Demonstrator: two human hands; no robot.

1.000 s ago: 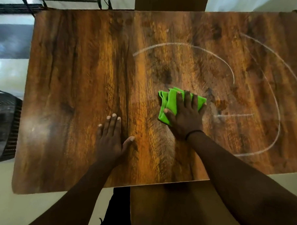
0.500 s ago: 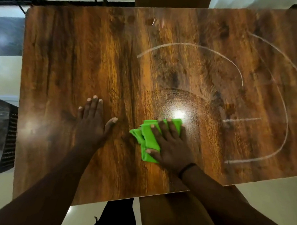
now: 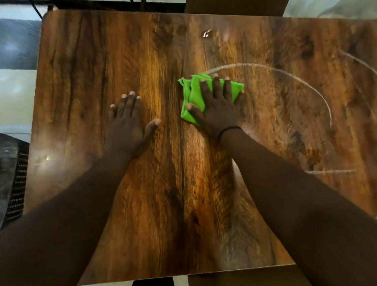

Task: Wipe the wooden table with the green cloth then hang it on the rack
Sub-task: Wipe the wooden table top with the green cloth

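Wiping is midway: the right hand [image 3: 219, 109], fingers [image 3: 216, 85] spread flat, presses the green cloth [image 3: 195, 93] onto the wooden bench [image 3: 78, 73]; the left hand [image 3: 127, 127] rests flat, fingers wide. White streaks [image 3: 304, 83] remain, and hanging is not yet done.

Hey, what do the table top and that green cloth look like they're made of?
Table top: wood or a wood-look laminate, I can't tell which; bold brown grain and knots under a glossy finish that reflects light and shows pale curved wipe streaks.
Green cloth: soft fabric, possibly microfibre; matte bright green, bunched in folds under the flat right hand.
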